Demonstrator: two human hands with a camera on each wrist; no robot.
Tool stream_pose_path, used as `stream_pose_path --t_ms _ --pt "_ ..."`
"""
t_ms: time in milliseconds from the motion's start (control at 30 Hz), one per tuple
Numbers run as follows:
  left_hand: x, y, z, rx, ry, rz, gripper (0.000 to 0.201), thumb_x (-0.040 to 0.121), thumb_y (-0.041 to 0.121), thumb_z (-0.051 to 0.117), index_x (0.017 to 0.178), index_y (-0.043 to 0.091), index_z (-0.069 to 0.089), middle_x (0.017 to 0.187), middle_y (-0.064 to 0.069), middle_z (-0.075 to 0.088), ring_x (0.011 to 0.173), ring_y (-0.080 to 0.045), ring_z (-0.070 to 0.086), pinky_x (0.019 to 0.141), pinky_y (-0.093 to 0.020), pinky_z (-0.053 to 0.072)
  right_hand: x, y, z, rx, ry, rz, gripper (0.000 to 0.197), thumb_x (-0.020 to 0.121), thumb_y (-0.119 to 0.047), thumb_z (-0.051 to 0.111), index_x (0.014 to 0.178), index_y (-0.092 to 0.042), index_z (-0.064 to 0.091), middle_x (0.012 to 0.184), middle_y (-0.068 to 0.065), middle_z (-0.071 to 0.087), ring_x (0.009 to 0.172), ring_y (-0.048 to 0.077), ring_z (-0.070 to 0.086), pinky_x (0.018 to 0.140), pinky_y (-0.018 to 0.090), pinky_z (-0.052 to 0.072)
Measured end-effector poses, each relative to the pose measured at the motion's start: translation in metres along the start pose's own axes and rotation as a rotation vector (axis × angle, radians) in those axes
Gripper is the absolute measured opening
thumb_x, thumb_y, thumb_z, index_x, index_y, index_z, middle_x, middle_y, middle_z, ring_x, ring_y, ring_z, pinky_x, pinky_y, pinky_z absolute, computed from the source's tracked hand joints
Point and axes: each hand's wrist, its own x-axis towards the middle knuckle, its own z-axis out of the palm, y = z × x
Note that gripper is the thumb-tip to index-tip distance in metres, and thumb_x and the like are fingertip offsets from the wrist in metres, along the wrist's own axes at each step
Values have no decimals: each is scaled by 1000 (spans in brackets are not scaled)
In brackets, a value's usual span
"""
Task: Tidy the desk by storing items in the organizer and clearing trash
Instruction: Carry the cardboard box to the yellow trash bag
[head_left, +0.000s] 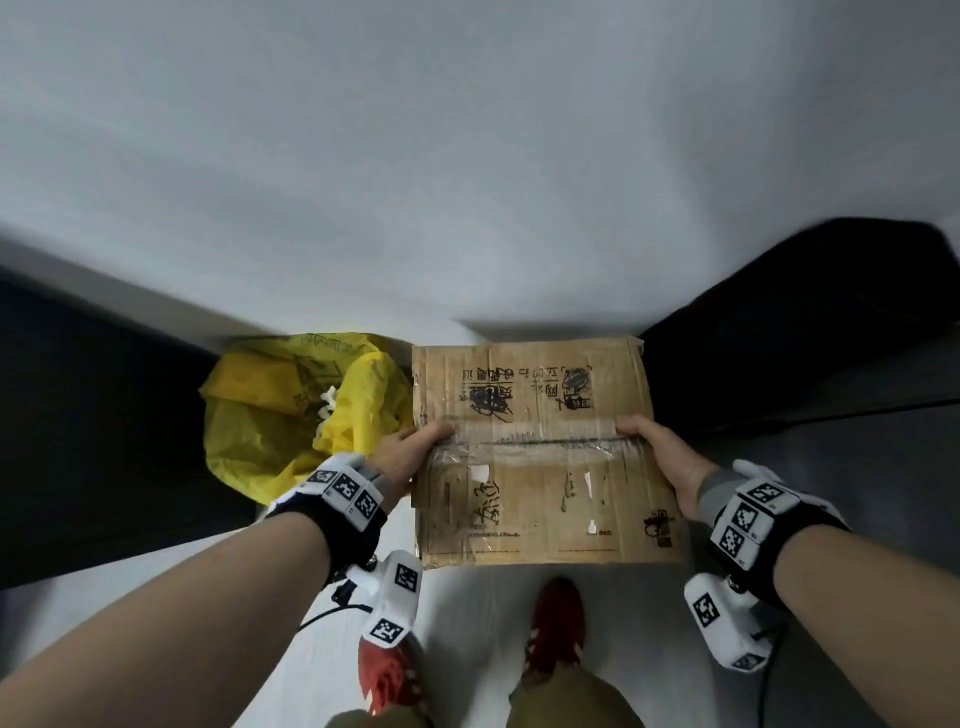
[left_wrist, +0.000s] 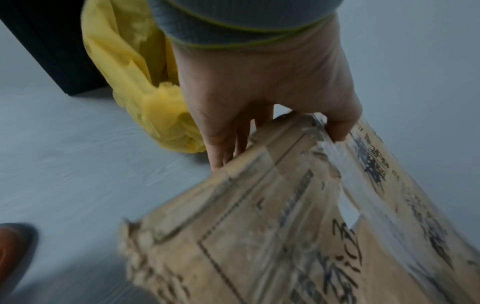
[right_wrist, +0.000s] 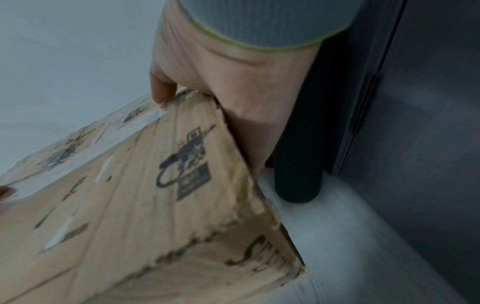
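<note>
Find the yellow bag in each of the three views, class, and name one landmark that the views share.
Head view: yellow bag, left of centre, beside the cardboard box.
Left wrist view: upper left, behind the left hand.
Right wrist view: not in it.
Shared landmark: the cardboard box, held at both sides by the left hand and the right hand.

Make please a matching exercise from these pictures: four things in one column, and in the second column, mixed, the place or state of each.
Things:
1. cardboard box
2. yellow bag
3. left hand
4. red shoes

Places or states:
A. on the floor, below the box
B. grips the box's left edge
C. held up between both hands, taped along the middle
D. open, on the floor left of the box

Pairs: 1-C, 2-D, 3-B, 4-A
</note>
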Motion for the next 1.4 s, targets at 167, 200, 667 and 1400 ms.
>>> stream_pose_path --t_ms 167,200,667,1400 --pt "56 -30 2 14 39 -11 86 43 60 81 116 17 68 102 -8 76 96 -29 71 92 -45 57 61 19 13 17 -8 -2 35 91 -47 56 103 -15 64 95 18 70 87 31 64 70 34 47" --pt "77 -37 3 16 49 -13 84 43 61 80 115 18 68 101 -8 76 95 -29 72 92 -46 56 81 23 19 19 -17 -6 35 91 -47 56 102 -15 65 91 17 70 85 31 64 69 34 47" --pt "200 -53 25 21 90 -8 65 69 57 71 119 16 64 98 -7 76 94 -28 71 92 -44 55 222 30 39 0 -49 -61 37 90 -50 55 106 -18 63 99 17 70 96 34 65 85 42 53" --pt "24 29 34 327 261 58 84 79 57 56 144 7 37 137 -17 51 120 -37 51 98 -48 45 60 -48 51 -567 259 -298 24 87 -26 58 76 -9 46 76 5 49 68 21 49 61 29 38"
